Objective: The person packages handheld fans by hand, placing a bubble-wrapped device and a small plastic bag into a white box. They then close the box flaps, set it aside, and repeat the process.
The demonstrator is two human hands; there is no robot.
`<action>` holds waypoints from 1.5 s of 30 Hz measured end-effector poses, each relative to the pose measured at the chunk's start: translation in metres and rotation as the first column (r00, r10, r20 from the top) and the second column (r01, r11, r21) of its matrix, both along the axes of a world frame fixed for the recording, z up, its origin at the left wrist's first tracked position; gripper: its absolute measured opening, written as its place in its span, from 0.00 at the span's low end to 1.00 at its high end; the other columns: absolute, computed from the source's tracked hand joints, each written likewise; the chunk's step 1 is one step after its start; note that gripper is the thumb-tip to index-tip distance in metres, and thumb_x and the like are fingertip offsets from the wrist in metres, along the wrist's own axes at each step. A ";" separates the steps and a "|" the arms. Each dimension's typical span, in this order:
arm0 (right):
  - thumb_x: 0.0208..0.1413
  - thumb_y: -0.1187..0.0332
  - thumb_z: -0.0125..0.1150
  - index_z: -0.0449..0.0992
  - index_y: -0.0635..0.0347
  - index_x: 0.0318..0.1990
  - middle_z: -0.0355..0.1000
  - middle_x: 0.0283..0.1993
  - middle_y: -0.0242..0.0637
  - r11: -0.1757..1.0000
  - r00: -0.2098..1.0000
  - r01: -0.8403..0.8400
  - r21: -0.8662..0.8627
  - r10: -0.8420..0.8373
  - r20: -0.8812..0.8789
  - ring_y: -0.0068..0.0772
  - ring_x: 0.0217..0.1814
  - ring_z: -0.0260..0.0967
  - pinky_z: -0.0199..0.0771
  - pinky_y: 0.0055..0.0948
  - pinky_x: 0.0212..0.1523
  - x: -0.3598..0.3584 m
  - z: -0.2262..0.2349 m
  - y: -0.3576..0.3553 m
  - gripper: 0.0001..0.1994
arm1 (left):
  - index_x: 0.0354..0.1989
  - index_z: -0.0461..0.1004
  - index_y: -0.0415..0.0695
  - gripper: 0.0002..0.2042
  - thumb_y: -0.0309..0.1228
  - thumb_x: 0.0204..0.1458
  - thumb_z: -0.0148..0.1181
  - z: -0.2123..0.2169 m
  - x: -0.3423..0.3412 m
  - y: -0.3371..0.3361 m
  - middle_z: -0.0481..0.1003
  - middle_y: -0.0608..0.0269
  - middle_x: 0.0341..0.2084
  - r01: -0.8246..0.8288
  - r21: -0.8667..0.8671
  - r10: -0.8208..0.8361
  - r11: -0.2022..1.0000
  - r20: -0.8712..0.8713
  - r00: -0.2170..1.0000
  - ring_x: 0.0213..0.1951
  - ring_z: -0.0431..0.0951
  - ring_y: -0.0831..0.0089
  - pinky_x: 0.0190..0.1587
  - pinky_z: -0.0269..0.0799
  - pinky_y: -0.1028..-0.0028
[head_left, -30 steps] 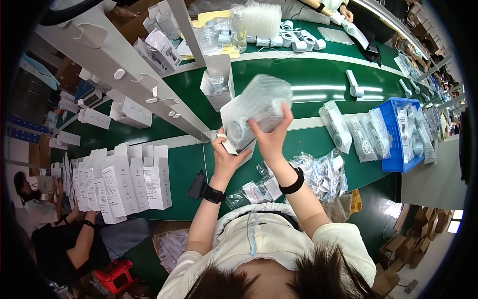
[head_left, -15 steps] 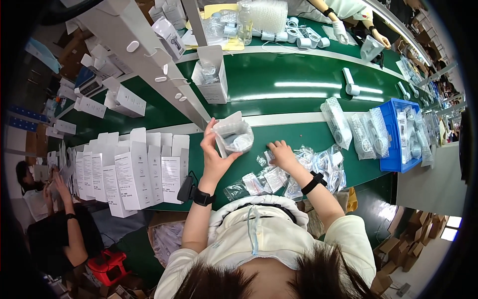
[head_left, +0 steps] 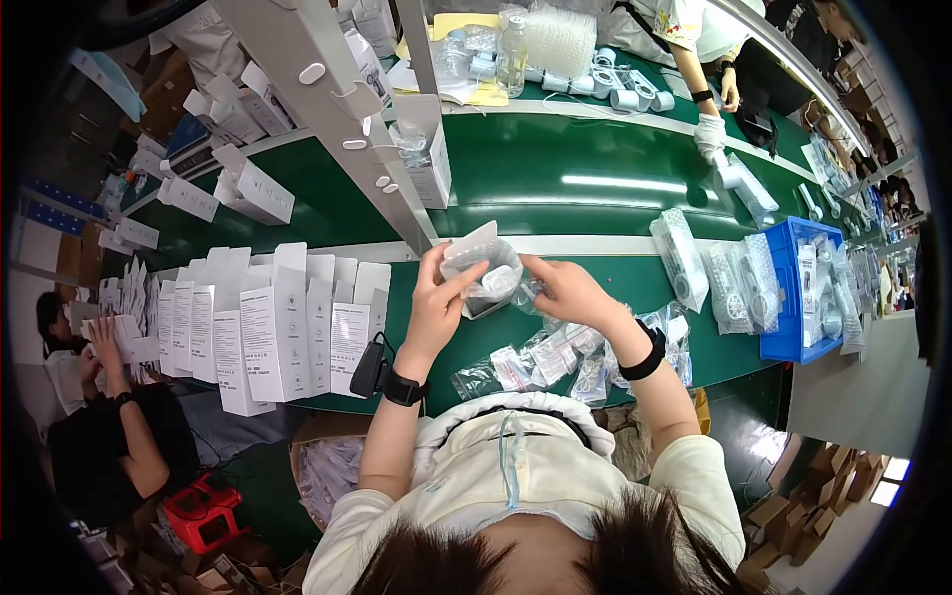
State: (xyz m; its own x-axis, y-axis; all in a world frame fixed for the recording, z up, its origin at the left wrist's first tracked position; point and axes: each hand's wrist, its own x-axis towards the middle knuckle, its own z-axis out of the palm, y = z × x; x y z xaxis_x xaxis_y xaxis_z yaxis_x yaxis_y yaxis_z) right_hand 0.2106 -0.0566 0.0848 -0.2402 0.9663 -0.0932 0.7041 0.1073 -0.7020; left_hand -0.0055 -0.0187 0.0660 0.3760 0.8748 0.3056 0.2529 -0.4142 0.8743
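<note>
My left hand [head_left: 436, 309] is closed around an open white box [head_left: 474, 230], its fingers reaching over the near side. Inside the box sits a bubble-wrapped white item [head_left: 499, 281]. At the box's right side, my right hand [head_left: 573, 295] pinches a small clear plastic packet [head_left: 530, 297], partly hidden by the fingers. Nearer to me on the green table lies a pile of small clear packets [head_left: 555, 355], some with printed paper in them.
Several white boxes [head_left: 260, 342] stand in rows at left. Bubble-wrapped items [head_left: 678, 263] lie beside a blue bin [head_left: 783, 288] at right. Another open box [head_left: 426, 164] stands beyond a metal post [head_left: 347, 129]. Across the belt, a co-worker's gloved hand [head_left: 710, 137] is near a bubble bag [head_left: 751, 188].
My right hand has risen from the packet pile to the box with a small packet. The box has shifted slightly right in view. The co-worker's gloved hand has come down over the belt.
</note>
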 end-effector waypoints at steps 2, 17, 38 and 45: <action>0.36 0.78 0.50 0.67 0.57 0.46 0.68 0.30 0.46 0.996 0.992 -0.043 0.072 0.051 -0.115 0.46 0.29 0.67 0.67 0.32 0.28 -0.002 -0.003 0.002 0.22 | 0.36 0.75 0.43 0.17 0.12 0.37 0.51 -0.006 -0.002 0.001 0.61 0.53 0.47 0.046 0.095 -0.041 0.994 -0.052 0.998 0.49 0.66 0.58 0.49 0.64 0.67; 0.36 0.74 0.54 0.65 0.51 0.52 0.66 0.25 0.42 0.955 0.942 -0.187 0.229 0.108 0.319 0.43 0.26 0.67 0.69 0.36 0.27 0.003 -0.011 -0.006 0.28 | 0.46 0.67 0.48 0.22 0.16 0.38 0.50 -0.018 -0.007 -0.011 0.53 0.49 0.56 0.096 -0.201 -0.038 0.975 0.274 0.961 0.57 0.56 0.53 0.56 0.55 0.62; 0.38 0.86 0.53 0.69 0.63 0.45 0.68 0.41 0.39 0.908 0.918 0.187 0.375 -0.026 -0.395 0.30 0.41 0.68 0.67 0.24 0.41 -0.012 0.028 -0.017 0.21 | 0.25 0.75 0.41 0.09 0.22 0.31 0.65 0.004 0.005 -0.003 0.47 0.50 0.60 -0.045 -0.055 0.042 0.997 -0.051 0.998 0.60 0.52 0.54 0.53 0.59 0.63; 0.37 0.87 0.55 0.72 0.64 0.37 0.66 0.45 0.39 0.843 0.784 0.371 0.389 -0.060 -0.618 0.31 0.47 0.66 0.67 0.22 0.44 -0.017 0.008 -0.014 0.16 | 0.25 0.74 0.37 0.07 0.20 0.33 0.63 -0.002 0.001 -0.006 0.63 0.48 0.49 -0.009 -0.140 -0.019 0.990 -0.200 0.980 0.48 0.67 0.58 0.43 0.67 0.70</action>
